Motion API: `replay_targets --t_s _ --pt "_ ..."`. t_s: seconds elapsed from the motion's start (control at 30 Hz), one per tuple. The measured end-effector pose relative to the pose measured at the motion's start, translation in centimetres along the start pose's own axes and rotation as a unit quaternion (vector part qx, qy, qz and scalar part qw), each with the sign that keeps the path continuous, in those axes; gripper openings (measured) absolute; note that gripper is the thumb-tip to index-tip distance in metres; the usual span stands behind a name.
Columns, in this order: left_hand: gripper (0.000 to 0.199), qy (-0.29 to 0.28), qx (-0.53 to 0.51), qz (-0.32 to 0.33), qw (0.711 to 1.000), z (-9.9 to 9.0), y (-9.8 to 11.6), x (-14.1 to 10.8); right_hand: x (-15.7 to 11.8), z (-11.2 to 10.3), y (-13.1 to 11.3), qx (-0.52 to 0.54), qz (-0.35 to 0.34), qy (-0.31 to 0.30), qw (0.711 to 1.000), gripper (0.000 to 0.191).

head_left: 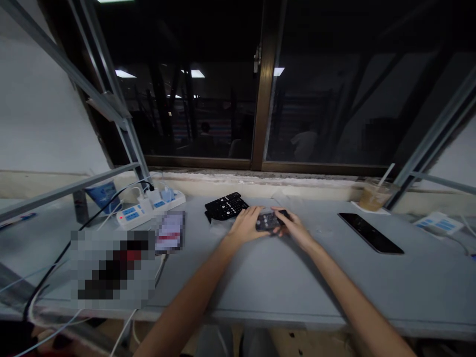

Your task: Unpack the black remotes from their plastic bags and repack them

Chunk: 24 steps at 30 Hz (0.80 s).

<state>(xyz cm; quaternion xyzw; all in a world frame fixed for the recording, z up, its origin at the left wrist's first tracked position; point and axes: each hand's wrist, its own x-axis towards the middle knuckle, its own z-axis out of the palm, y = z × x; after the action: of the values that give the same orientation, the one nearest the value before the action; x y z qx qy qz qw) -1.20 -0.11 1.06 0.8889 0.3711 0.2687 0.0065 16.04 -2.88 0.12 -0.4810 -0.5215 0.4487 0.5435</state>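
Between my two hands is a small dark object (266,221), its surface blurred, a little above or on the grey table. My left hand (246,225) has its fingers along the left side of it. On the right side, my right hand (293,229) grips its darker end, with fingers curled. Just behind my left hand lies a black sheet-like piece with white markings (225,207). Some clear plastic (288,201) is behind my right hand.
A white power strip (150,208) with plugs and cables and a lit phone (170,232) are at left. At right are a black phone (370,233), a drink cup with a straw (373,196) and another white strip (439,224). Metal posts flank the table.
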Motion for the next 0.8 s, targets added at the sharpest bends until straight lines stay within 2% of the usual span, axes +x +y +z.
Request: replay_targets --t_s 0.1,0.17,0.23,0.43,0.6,0.7,0.8 --pt "0.05 -0.015 0.018 -0.046 0.999 -0.2 -0.9 0.0 0.5 -1.1 -0.2 0.051 0.008 0.066 0.997 0.04" --pt "0.035 -0.02 0.016 -0.059 0.998 -0.4 -1.6 0.1 0.8 -1.7 -0.4 0.083 0.024 0.063 0.994 0.045" --pt "0.03 -0.016 0.01 -0.057 0.998 -0.5 -2.0 0.1 0.8 -2.0 -0.5 0.101 0.032 0.04 0.994 0.047" --pt "0.037 -0.016 0.035 -0.047 0.998 -0.9 -2.1 0.1 0.6 -2.1 -0.3 0.1 0.027 0.001 0.995 0.04" --pt "0.043 -0.045 0.075 0.017 0.996 -0.9 -0.9 0.0 0.2 -1.8 0.3 0.019 0.003 -0.023 1.0 0.05" --pt "0.05 -0.072 0.093 0.052 0.992 -0.9 -0.1 -0.1 0.0 -1.2 0.3 -0.032 -0.006 -0.047 0.998 0.047" --pt "0.056 -0.079 0.101 0.059 0.99 -0.6 0.4 -0.1 -0.1 -0.8 0.2 -0.044 -0.025 -0.028 0.998 0.043"
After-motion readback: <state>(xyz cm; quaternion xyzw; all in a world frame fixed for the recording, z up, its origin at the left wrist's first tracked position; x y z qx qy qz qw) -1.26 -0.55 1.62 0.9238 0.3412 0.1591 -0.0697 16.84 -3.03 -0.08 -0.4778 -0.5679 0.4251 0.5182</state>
